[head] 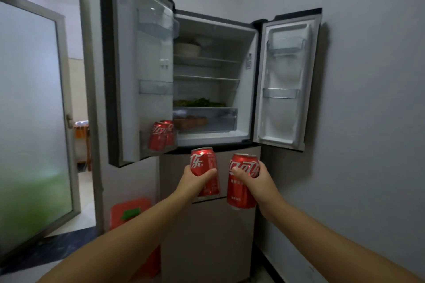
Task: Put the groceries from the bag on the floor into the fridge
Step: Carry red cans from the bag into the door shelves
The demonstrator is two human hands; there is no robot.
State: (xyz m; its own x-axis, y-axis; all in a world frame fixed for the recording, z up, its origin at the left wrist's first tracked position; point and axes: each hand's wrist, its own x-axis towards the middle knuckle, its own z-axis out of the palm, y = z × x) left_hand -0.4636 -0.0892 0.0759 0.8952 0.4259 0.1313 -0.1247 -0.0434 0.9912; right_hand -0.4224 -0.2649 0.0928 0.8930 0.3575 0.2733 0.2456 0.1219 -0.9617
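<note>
The fridge (pixel 250 53) stands ahead with both upper doors swung wide. My left hand (pixel 192 179) grips an upright red cola can (pixel 203 161) just below the fridge opening. My right hand (pixel 257 181) grips a second red cola can (pixel 240 188) beside it, a little to the right. Two more red cola cans (pixel 161 135) stand in the bottom bin of the left door (pixel 128 76). The red bag (pixel 131 209) sits on the floor to the left of the fridge, partly hidden by my left forearm.
Inside the fridge are a bowl (pixel 186 49) on the top shelf, greens (pixel 197 102) above a clear drawer (pixel 220 117), and bare glass shelves between. The right door (pixel 287 80) has bare bins. A frosted glass room door (pixel 32 110) stands open at left; a grey wall runs along the right.
</note>
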